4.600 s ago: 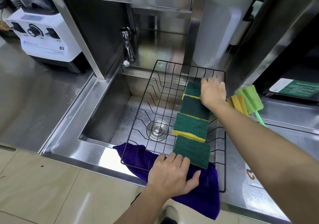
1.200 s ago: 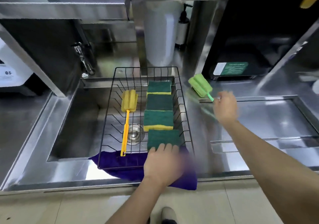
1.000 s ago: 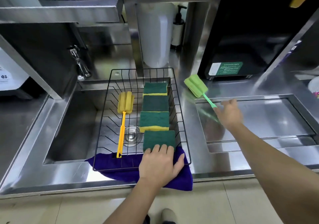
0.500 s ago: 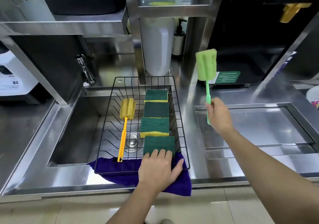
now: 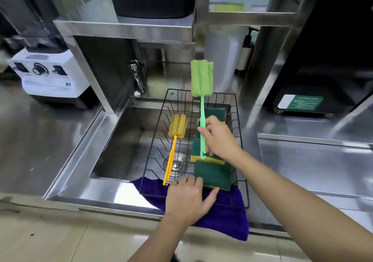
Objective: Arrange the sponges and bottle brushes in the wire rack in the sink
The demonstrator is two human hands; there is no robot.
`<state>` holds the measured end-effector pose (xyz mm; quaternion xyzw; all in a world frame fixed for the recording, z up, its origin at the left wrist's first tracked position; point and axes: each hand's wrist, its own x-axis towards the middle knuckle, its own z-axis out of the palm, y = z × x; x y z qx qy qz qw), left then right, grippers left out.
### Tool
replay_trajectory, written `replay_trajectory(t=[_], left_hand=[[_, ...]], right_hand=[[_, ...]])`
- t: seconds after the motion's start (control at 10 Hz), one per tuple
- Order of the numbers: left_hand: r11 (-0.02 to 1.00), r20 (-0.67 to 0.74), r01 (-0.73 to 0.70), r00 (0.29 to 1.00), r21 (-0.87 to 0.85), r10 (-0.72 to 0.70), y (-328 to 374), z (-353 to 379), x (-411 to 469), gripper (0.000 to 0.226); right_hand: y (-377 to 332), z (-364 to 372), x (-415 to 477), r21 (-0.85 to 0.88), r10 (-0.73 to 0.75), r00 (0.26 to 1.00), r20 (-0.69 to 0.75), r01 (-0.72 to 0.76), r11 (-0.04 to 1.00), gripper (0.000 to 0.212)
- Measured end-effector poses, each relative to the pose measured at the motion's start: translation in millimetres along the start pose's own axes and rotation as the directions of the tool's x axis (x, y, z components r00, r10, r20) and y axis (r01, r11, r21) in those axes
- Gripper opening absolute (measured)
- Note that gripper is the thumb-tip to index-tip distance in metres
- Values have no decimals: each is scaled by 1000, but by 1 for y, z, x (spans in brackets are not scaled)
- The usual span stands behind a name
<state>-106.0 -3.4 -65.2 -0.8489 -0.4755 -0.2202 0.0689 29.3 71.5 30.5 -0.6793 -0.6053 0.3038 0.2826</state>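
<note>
The right hand (image 5: 219, 138) grips the green bottle brush (image 5: 202, 80) by its handle, head toward twelve o'clock, above the sponges (image 5: 212, 174) in the wire rack (image 5: 241, 140). The left hand (image 5: 187, 198) lies flat and empty at six o'clock, likely steadying the rack. Half a second earlier, the brush was over the table at three o'clock.
</note>
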Motion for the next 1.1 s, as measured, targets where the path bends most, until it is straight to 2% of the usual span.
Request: replay_trajectory(t=[0.2,0.3,0.4,0.5,0.7,0.9,1.0,1.1], left_hand=[[1000,-2,4,1000,29,-4,-3,3,-2,51],[999,-9,-16,1000,27,16,-4,5,-2,50],[999,-27,-26,999,22,26,-4,6,-3,48],[1000,-53,-26,998,7,26,-5,7,-3,46],[1000,-36,-22,999,-8,22,-4,6,-2,45],[1000,29,-25,999,-17,25,-5,2,-1,46],[998,29,-14,999,-56,15,-3,-4,-1,43],[986,-83,1,996,-166,-15,-2,-20,15,35]], right_hand=[[-7,53,20,172,212,960,185,-244,954,14],[-5,70,24,204,287,908,304,-356,912,18],[-2,80,23,56,330,857,395,-381,923,24],[4,86,21,-69,385,819,425,-395,916,32],[11,89,27,-223,453,760,465,-395,891,27],[4,81,25,-173,438,747,500,-409,896,31],[-13,55,23,-95,308,809,501,-302,949,23],[-39,8,21,42,145,888,436,-181,983,18]])
